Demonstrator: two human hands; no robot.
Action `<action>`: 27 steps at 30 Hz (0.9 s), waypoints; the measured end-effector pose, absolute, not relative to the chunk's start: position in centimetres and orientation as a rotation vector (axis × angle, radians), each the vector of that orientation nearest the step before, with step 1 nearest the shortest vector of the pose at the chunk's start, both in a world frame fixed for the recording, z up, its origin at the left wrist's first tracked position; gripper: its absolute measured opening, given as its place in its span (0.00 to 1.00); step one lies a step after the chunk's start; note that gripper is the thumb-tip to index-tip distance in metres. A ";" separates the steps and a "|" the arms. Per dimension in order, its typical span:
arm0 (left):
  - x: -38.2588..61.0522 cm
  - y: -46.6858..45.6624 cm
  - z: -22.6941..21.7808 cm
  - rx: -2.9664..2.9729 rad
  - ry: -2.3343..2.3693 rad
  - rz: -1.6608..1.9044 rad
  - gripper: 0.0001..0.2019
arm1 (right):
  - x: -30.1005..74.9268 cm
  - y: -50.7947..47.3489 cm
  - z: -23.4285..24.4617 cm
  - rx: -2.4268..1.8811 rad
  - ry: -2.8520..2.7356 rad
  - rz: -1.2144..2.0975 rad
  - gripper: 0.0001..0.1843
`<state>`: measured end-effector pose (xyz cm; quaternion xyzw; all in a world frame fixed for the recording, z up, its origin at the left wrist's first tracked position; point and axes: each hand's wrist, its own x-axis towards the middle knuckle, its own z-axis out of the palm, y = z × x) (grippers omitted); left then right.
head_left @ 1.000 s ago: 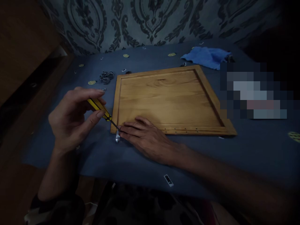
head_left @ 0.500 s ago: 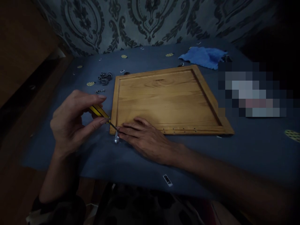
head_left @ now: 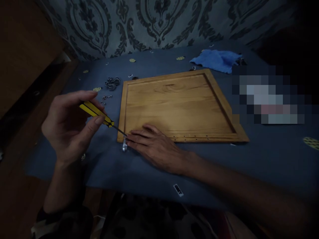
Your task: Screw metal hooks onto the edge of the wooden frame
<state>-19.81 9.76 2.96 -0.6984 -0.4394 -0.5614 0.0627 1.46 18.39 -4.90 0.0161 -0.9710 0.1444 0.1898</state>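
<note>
My left hand (head_left: 72, 126) is closed around the yellow-and-black handle of a screwdriver (head_left: 96, 114), with thumb and fingers pinching it. The shaft slants down to the near left corner of a framed wooden panel (head_left: 164, 106). At its tip a small shiny metal hook (head_left: 124, 144) juts past the panel's near edge. My right hand (head_left: 157, 149) lies palm down over that edge, its fingertips against the hook beside the screwdriver tip. The right thumb and any screw under the tip are hidden.
A pile of metal hooks (head_left: 112, 83) and several small screws (head_left: 106, 97) lie left of the panel. A blue cloth (head_left: 216, 60) is at the back right. Everything rests on a dark blue cloth cover (head_left: 139, 176) before a patterned wall. A pixelated patch covers the right side.
My left hand has shifted left and opened its grip a little along the handle, so more of the screwdriver's yellow handle shows. My right hand, the hook and the panel stay in place.
</note>
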 end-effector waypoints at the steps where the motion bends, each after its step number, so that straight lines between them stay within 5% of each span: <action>1: -19.9 9.8 3.0 -2.104 -1.321 -1.686 0.23 | 1.5 18.4 -4.9 0.045 -2.728 0.408 0.20; 27: -20.2 9.7 2.8 -2.168 -1.378 -1.504 0.30 | 1.3 18.4 -5.2 0.058 -2.697 0.377 0.19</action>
